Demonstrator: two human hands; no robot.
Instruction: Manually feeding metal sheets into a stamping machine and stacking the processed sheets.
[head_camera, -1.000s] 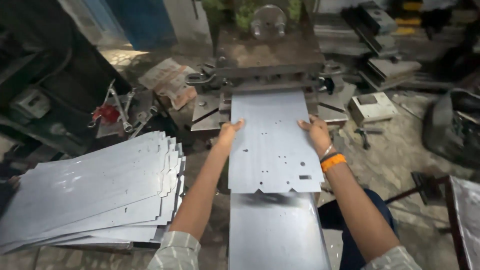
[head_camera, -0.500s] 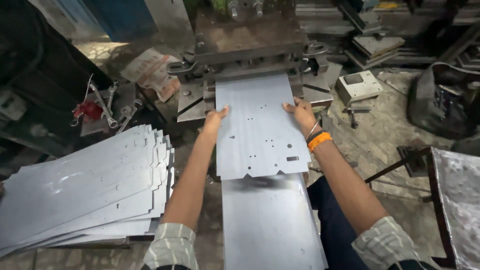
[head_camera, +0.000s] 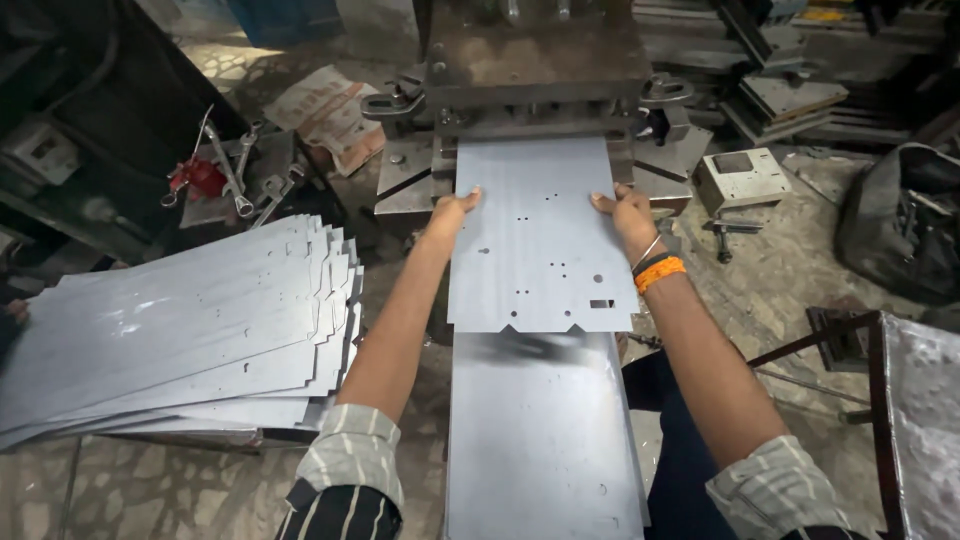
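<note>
You have only 1 view: the head camera looks steeply down and forward from close above your forearms. The press (head_camera: 540, 75) fills the frame's upper centre, the sheet stack (head_camera: 170, 330) its left.

The punched sheet (head_camera: 540, 240) is showing smooth, dull-grey metal. At the left of the frame, the stacked sheets (head_camera: 170, 330) are gleaming faintly. The press (head_camera: 540, 65) is looking dark, rough and oily.

The punched metal sheet (head_camera: 540, 235) is shiny grey with small dark holes. The stack of sheets (head_camera: 180, 325) is grey too. The wrist band (head_camera: 660, 272) is bright orange. The sleeves (head_camera: 350, 465) are pale with thin stripes. The press (head_camera: 540, 60) is dark brown.
</note>
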